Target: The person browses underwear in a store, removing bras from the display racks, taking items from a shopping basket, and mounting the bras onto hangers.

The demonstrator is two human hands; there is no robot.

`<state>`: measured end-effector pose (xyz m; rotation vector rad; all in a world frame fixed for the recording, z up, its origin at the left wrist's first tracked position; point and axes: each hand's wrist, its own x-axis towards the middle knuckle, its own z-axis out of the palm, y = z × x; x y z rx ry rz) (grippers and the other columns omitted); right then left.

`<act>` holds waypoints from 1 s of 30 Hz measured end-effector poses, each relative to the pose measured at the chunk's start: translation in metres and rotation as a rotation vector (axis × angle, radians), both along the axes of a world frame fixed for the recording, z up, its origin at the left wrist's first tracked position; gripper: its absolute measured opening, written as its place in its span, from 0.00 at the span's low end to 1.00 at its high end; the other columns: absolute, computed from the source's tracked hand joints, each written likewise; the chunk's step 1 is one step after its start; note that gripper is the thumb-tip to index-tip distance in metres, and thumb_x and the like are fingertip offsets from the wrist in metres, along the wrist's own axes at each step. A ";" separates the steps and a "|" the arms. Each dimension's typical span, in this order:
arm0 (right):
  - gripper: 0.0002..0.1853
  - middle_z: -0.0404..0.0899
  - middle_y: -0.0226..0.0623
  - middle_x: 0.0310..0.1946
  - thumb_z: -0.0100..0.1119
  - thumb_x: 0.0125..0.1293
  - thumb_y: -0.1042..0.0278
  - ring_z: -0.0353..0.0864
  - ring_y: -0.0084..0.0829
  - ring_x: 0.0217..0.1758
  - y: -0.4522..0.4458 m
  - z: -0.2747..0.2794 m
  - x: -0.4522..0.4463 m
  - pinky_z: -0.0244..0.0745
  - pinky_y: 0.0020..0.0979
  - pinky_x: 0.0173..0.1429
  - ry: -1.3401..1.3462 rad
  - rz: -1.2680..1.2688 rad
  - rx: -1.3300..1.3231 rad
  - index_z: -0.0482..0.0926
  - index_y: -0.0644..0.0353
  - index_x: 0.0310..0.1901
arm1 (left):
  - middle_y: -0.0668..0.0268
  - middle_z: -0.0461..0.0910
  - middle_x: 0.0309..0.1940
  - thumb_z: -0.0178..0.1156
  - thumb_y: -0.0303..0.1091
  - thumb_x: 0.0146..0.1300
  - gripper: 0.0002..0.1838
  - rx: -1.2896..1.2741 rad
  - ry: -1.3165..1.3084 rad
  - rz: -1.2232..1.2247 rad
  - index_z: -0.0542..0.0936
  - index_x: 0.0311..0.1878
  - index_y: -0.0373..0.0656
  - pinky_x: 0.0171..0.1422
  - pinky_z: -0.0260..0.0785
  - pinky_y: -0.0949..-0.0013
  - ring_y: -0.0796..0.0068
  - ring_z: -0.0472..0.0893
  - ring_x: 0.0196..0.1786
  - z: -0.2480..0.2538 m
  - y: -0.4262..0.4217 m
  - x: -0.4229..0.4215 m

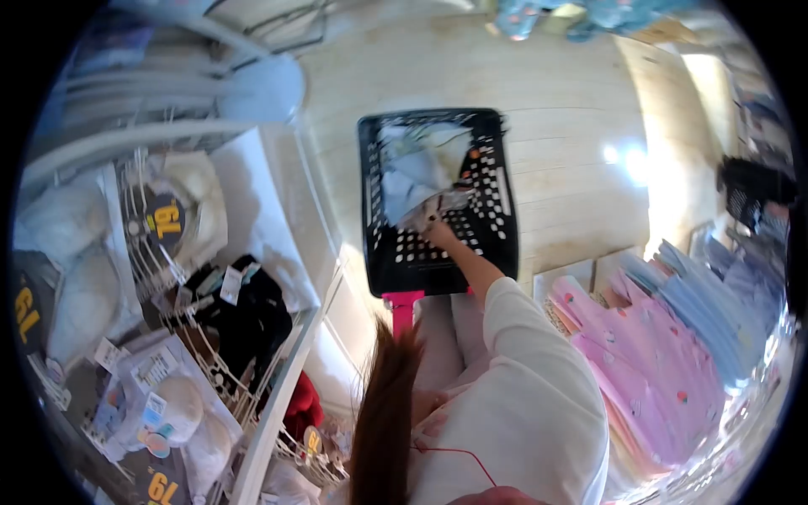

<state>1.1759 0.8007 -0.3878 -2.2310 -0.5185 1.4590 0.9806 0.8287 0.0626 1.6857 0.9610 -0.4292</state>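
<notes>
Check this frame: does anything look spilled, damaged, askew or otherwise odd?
Nothing plainly stands out. The goods in the black basket lie in a loose heap, the right hand at their near edge; blur would hide small damage. The bright spots on the pale floor look like glare, not a spill.

Black perforated plastic basket (438,278) is placed ahead, centre. Pale crumpled bundle (417,172) is contained in it; right hand (434,231) is set at bundle's near end. Basket is flanked: white-railed display rack (280,400) left, pink printed sheet-like goods (648,362) right. Pale-blue layered goods (703,307) are ranged beyond the pink.
</notes>
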 end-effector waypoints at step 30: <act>0.15 0.83 0.43 0.37 0.52 0.64 0.69 0.81 0.26 0.31 -0.121 0.644 0.053 0.78 0.27 0.38 0.207 -0.692 1.063 0.72 0.64 0.51 | 0.70 0.75 0.28 0.51 0.34 0.70 0.12 -0.406 -0.874 -0.117 0.77 0.41 0.33 0.39 0.68 0.76 0.82 0.75 0.33 0.180 0.043 0.126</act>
